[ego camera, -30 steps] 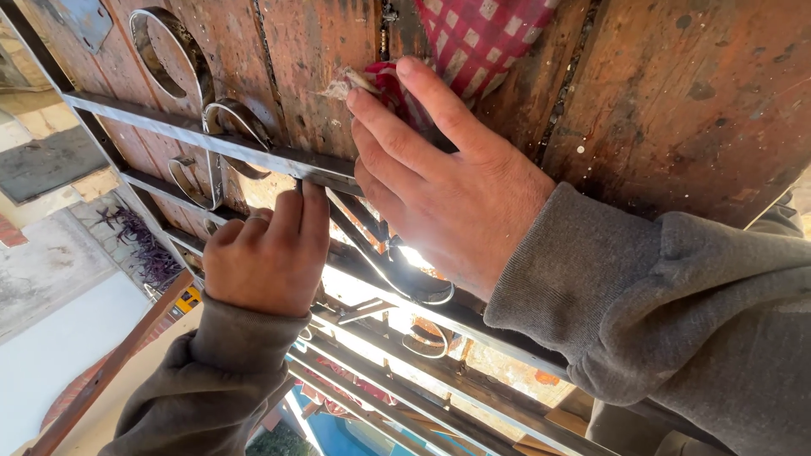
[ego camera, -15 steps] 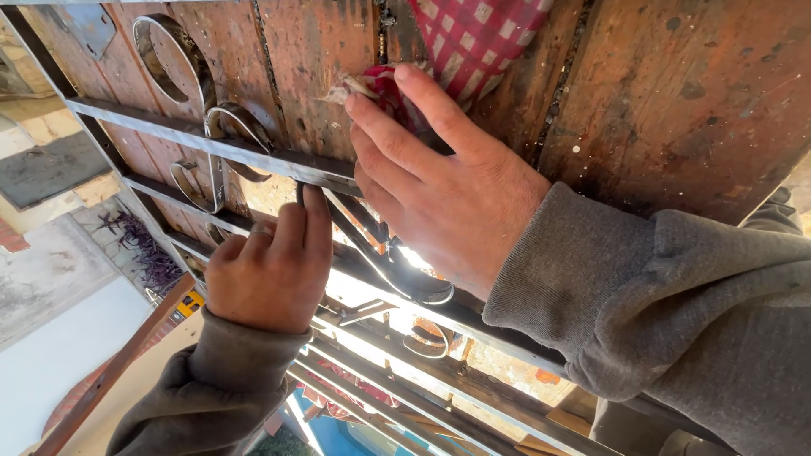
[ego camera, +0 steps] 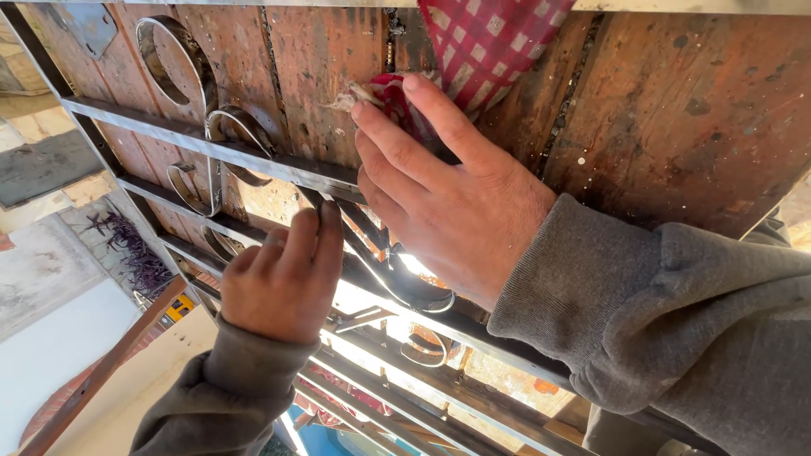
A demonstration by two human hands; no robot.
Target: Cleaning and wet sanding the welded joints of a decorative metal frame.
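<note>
Grille [ego camera: 253, 160] of flat steel bars with welded ring and scroll shapes, filling most of the view, set against rusty brown metal sheet [ego camera: 676, 118] with dark weld seams. Beyond the bars: pale wall, brick patches, bright daylight, blue patch at the bottom. Small yellow-and-black rectangular label [ego camera: 177, 307] low left, near a slanted reddish bar; print too small to make out. Red-and-white checked cloth [ego camera: 490, 42] hanging at top centre, touching the sheet. Right hand [ego camera: 448, 194], grey sleeve, fingers extended and nearly flat, fingertips pressing a bunched corner of cloth against the sheet; no closed grip visible. Left hand [ego camera: 283, 283], grey sleeve, loosely curled, index and middle fingers raised and touching a bar beside a scroll; cannot tell whether anything is gripped inside.
</note>
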